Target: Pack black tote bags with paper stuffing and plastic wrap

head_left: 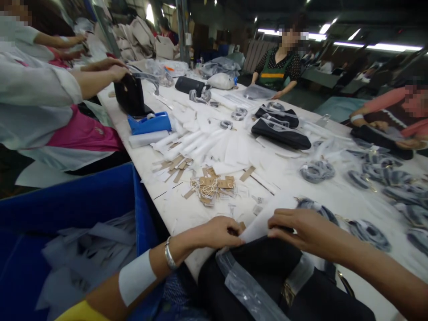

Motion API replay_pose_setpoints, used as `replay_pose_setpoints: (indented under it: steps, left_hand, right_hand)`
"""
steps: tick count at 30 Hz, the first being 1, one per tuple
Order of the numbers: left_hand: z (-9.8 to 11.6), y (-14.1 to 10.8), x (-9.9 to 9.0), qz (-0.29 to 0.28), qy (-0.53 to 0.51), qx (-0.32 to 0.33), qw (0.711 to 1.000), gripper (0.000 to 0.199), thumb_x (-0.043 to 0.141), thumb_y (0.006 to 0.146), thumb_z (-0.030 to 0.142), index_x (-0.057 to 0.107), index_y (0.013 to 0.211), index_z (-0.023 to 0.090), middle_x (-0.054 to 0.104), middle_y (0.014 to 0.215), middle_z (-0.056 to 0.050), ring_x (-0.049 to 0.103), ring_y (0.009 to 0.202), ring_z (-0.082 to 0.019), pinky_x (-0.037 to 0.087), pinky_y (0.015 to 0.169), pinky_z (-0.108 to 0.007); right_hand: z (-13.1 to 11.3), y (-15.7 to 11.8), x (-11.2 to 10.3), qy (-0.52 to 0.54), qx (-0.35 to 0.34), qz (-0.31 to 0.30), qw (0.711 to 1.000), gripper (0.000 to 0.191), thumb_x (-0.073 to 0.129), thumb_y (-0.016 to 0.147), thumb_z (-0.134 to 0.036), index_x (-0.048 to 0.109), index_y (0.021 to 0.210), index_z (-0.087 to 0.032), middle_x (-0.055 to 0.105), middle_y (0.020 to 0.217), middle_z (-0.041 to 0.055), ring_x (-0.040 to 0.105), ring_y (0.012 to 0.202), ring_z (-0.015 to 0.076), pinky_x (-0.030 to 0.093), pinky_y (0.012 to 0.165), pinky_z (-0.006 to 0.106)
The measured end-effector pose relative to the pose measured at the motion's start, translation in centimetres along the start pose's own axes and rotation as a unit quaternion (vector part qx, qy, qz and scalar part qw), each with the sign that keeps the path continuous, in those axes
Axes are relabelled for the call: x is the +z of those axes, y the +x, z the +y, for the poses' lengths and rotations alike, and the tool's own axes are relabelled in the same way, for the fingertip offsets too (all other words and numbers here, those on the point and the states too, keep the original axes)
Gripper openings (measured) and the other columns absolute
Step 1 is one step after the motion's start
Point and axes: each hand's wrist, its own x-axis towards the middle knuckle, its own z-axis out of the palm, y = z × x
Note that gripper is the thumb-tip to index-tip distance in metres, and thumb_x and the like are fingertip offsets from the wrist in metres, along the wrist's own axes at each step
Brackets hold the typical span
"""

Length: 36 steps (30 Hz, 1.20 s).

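Note:
A black handbag (326, 294) lies on the near table edge in front of me, with clear plastic wrapped round its handle and gold-coloured metal fittings. Along its top edge rises a white foam sheet (264, 218). My left hand (222, 232) is closed, pinching the sheet's lower left corner beside the bag's rim; a bit of brown card shows by the fingers. On the other side, my right hand (297, 227) has its fingers bent and closed at the sheet's right edge, just over the bag's top. Its fingertips are partly hidden.
Brown hang tags (212, 185) with white strings lie in a heap beyond my left hand. Wrapped strap coils (317, 169) spread over the right side. A blue tape dispenser (150, 122) and black bags (281, 133) stand farther off. A blue bin (137, 209) is at left. Several co-workers surround the table.

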Motion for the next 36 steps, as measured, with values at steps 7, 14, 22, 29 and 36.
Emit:
replay_pose_setpoints:
  steps: [7, 14, 22, 29, 36]
  left_hand:
    - [1.3, -0.2, -1.8, -0.11, 0.091, 0.072, 0.987, 0.011, 0.057, 0.082, 0.015, 0.068, 0.086, 0.015, 0.062, 0.077, 0.002, 0.053, 0.069, -0.01, 0.038, 0.065, -0.017]
    - [0.1, -3.8, -1.3, -0.023, 0.008, 0.072, 0.997, 0.029, 0.059, 0.091, 0.032, 0.062, 0.117, 0.019, 0.067, 0.104, -0.005, 0.062, 0.088, -0.015, 0.045, 0.076, -0.021]
    - [0.4, -5.1, 2.9, 0.151, 0.131, 0.046, 0.979, 0.033, 0.063, 0.087, 0.049, 0.064, 0.106, 0.022, 0.063, 0.104, -0.004, 0.059, 0.089, -0.016, 0.045, 0.077, -0.023]
    - [1.8, -4.7, 4.7, 0.168, 0.191, 0.004, 0.967, 0.038, 0.071, 0.081, 0.049, 0.062, 0.109, 0.024, 0.062, 0.109, -0.003, 0.058, 0.1, -0.021, 0.046, 0.08, -0.029]
    - [1.2, -4.8, 4.2, 0.174, 0.106, 0.047, 0.978, 0.015, 0.069, 0.085, 0.034, 0.066, 0.089, 0.02, 0.063, 0.098, -0.004, 0.057, 0.097, -0.018, 0.043, 0.082, -0.027]
  right_hand:
    - [1.7, 4.9, -1.2, 0.078, -0.093, -0.089, 0.989, 0.027, 0.055, 0.092, -0.034, 0.071, 0.112, -0.025, 0.071, 0.109, 0.0069, 0.063, 0.104, 0.0239, 0.044, 0.094, 0.035]
    - [2.4, 8.5, -1.7, 0.15, -0.007, -0.312, 0.938, 0.028, 0.064, 0.079, -0.036, 0.076, 0.097, -0.017, 0.074, 0.089, 0.0039, 0.066, 0.082, 0.0211, 0.047, 0.072, 0.026]
    - [1.3, 9.3, -1.4, 0.207, -0.065, -0.369, 0.904, 0.032, 0.06, 0.084, -0.035, 0.075, 0.106, -0.017, 0.074, 0.087, 0.0014, 0.062, 0.079, 0.0185, 0.045, 0.071, 0.024]
    - [0.4, 9.2, 0.3, 0.234, -0.102, -0.341, 0.905, 0.029, 0.06, 0.084, -0.031, 0.074, 0.108, -0.022, 0.074, 0.093, 0.0009, 0.063, 0.083, 0.017, 0.045, 0.076, 0.022]
    - [-0.6, 9.6, -0.2, 0.16, -0.095, -0.385, 0.904, 0.026, 0.061, 0.077, -0.02, 0.078, 0.096, -0.021, 0.075, 0.08, 0.0004, 0.06, 0.068, 0.0147, 0.042, 0.065, 0.023]
